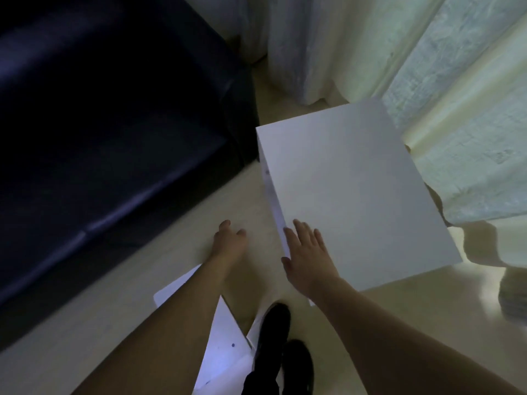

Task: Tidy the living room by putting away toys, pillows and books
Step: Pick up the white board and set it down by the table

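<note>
A white box-shaped side table (353, 189) stands on the pale floor right of centre. My right hand (306, 252) lies flat with straight fingers on the near left corner of its top. My left hand (229, 242) hangs over the floor just left of the table, fingers loosely bent, holding nothing. No toy, pillow or book shows in this dim view.
A dark blue sofa (94, 143) fills the left side. Pale curtains (456, 89) hang behind and right of the table. Another white furniture piece (225, 346) sits low under my left arm. My dark shoes (285, 352) stand on the floor at the bottom.
</note>
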The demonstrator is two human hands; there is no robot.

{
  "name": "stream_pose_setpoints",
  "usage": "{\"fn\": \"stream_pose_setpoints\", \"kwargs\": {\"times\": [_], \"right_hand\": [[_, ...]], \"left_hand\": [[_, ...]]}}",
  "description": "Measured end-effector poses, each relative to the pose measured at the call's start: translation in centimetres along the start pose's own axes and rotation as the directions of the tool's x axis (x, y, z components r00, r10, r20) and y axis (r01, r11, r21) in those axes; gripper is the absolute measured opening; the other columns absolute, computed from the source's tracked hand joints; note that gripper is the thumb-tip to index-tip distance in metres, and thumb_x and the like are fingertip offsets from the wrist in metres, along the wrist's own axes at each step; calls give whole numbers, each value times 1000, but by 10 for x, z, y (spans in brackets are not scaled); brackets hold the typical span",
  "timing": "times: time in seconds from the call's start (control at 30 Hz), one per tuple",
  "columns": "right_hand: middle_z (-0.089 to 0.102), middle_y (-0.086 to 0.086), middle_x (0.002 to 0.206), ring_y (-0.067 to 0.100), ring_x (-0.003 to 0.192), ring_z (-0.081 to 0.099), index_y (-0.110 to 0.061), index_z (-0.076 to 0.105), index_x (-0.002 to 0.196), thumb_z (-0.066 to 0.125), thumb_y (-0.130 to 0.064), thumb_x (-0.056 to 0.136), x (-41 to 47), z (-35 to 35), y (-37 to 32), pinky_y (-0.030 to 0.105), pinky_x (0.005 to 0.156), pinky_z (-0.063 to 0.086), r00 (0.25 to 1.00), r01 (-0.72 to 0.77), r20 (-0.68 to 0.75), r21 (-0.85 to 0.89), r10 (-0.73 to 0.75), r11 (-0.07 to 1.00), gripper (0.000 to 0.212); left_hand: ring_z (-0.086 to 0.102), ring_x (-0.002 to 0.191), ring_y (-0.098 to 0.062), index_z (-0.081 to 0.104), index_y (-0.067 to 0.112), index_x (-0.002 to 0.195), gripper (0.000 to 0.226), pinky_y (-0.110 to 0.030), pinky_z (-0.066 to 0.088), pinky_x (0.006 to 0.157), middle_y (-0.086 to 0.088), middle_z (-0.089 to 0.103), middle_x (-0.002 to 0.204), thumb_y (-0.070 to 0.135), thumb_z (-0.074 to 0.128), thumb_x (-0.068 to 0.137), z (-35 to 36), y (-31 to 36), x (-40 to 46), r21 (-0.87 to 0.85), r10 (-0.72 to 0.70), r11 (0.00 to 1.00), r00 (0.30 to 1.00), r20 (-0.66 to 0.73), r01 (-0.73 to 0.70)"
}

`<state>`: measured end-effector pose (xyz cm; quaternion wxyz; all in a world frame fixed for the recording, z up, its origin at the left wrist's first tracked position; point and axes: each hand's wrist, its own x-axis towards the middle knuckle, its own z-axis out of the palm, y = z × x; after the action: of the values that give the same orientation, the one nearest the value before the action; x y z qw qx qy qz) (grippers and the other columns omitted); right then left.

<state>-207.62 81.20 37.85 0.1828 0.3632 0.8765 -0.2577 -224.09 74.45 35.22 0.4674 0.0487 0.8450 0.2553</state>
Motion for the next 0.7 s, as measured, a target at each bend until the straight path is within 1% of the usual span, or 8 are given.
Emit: {"fn": "stream_pose_setpoints", "kwargs": {"times": [0.1, 0.2, 0.3, 0.37, 0.5, 0.57, 0.63, 0.7], "right_hand": [[5, 9, 161, 25, 149, 0, -13, 14, 153, 42, -24, 97, -16, 25, -44, 36, 118, -9, 992, 117, -42, -3, -117, 993, 63], [12, 8, 160, 23, 148, 11, -13, 20, 151, 46, -19, 93, -27, 53, -81, 37, 120, 0, 997, 75, -19, 102, -73, 992, 64], [13, 7, 159, 24, 145, 19, -14, 17, 151, 47, -24, 95, -18, 87, -106, 36, 119, 14, 994, -63, 99, 161, 48, 985, 64], [18, 8, 156, 27, 141, 28, -13, 16, 151, 47, -29, 97, -7, 118, -120, 36, 115, 23, 967, -200, 198, 211, 159, 957, 64], [24, 12, 152, 32, 136, 35, -9, 14, 150, 49, -38, 95, 32, 195, -147, 39, 110, 31, 876, -447, 343, 311, 339, 839, 72], [26, 14, 151, 34, 136, 34, -8, 13, 150, 51, -43, 93, 49, 226, -153, 42, 111, 31, 828, -535, 386, 328, 407, 779, 77], [26, 15, 152, 35, 138, 31, -7, 10, 151, 51, -46, 93, 63, 257, -157, 45, 113, 29, 772, -619, 413, 317, 483, 718, 81], [29, 16, 151, 36, 137, 33, -6, 11, 150, 50, -49, 92, 71, 277, -157, 47, 113, 29, 738, -660, 454, 327, 500, 677, 82]], "left_hand": [[51, 121, -36, 19, 19, 153, 64, -34, 46, 91, -16, 34, 150, 28, 50, 98, -40, -45, -11, -17, -50, 999, 997, -66, 49], [45, 128, -38, 20, 16, 153, 66, -39, 44, 101, -16, 30, 153, 29, 52, 97, -73, -88, -16, -22, -108, 994, 988, -110, 106], [40, 131, -40, 19, 14, 153, 71, -43, 39, 104, -17, 26, 154, 31, 57, 95, -92, -131, -2, -33, -168, 986, 975, -145, 165], [40, 131, -39, 19, 13, 152, 74, -42, 38, 103, -18, 26, 153, 31, 60, 94, -98, -164, 17, -56, -235, 972, 960, -156, 229], [40, 130, -43, 17, 9, 151, 85, -46, 38, 105, -23, 28, 148, 34, 69, 87, -95, -244, 73, -62, -321, 947, 930, -179, 315], [45, 123, -45, 20, 6, 147, 86, -50, 42, 102, -25, 37, 141, 36, 71, 85, -89, -281, 93, -94, -395, 919, 903, -172, 384], [52, 117, -42, 24, 2, 143, 83, -44, 46, 92, -22, 47, 132, 38, 70, 85, -80, -316, 111, -187, -462, 878, 883, -88, 441], [57, 109, -37, 37, 1, 139, 78, -41, 48, 88, -16, 56, 124, 44, 69, 83, -72, -338, 118, -307, -456, 839, 888, 51, 449]]}}
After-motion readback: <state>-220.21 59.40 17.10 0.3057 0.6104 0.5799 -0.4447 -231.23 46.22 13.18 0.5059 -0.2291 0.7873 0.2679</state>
